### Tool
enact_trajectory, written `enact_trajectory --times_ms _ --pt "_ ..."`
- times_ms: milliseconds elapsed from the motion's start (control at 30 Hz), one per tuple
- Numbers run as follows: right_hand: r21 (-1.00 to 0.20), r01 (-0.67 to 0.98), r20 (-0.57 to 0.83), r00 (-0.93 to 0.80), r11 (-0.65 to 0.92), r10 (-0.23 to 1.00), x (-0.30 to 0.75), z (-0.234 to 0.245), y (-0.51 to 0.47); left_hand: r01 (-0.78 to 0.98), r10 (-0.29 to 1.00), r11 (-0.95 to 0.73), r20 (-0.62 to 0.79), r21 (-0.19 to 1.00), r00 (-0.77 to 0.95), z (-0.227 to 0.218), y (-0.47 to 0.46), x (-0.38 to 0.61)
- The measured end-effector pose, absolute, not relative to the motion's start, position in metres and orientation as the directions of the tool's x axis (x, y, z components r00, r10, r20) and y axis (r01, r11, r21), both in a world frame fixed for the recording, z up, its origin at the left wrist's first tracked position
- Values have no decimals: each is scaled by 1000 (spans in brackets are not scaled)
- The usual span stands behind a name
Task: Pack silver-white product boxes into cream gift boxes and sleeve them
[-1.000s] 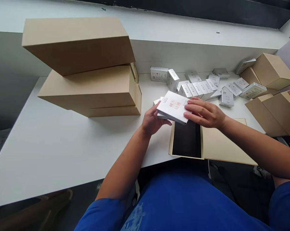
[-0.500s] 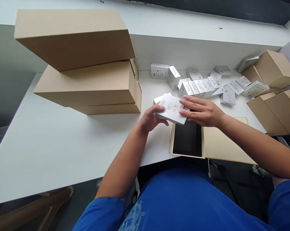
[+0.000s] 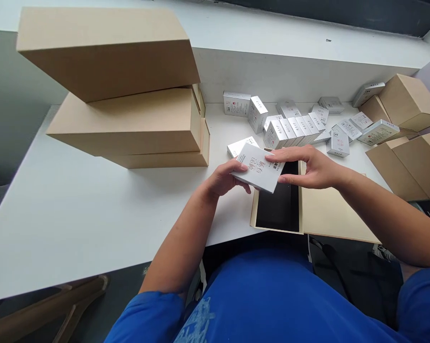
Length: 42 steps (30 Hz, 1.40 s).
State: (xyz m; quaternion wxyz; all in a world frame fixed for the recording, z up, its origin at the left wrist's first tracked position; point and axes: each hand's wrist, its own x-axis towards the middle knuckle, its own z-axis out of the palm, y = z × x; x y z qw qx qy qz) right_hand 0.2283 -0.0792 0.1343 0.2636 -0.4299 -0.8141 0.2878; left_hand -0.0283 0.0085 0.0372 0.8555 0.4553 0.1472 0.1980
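I hold a flat white box with red print between both hands just above the table. My left hand grips its left end, fingers curled round the edge. My right hand pinches its right end between thumb and fingers. Right below lies an open tan box with a black inside at the table's front edge, its tan lid spread to the right. Another small white box lies on the table just behind the held one.
Three large tan cartons are stacked at the left. Several small white boxes lie scattered at the back against the white wall ledge. More tan boxes stand at the right. The white table has bare surface at the left front.
The white box has come down and toward me over the open tan box. My right hand slid from lying on top of it to pinching its right end.
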Motion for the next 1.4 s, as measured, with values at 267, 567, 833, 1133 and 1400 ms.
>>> enact_trajectory --times_ms 267,567,833,1133,1400 --pt "-318 920 46 -228 231 973 180 148 -98 -277 620 402 -37 873 784 38 -3 -18" --pt "-304 952 140 2 41 990 167 149 -101 -438 752 349 31 828 658 42 -8 -11" --pt "-608 790 26 127 -86 992 173 142 -104 -432 712 319 88 844 697 35 -14 -8" --pt "-818 574 72 129 -15 989 190 135 -112 -437 631 337 144 834 762 37 -9 -15" --pt "-675 738 115 109 -3 987 187 136 -118 -413 660 317 115 854 743 36 -6 -17"
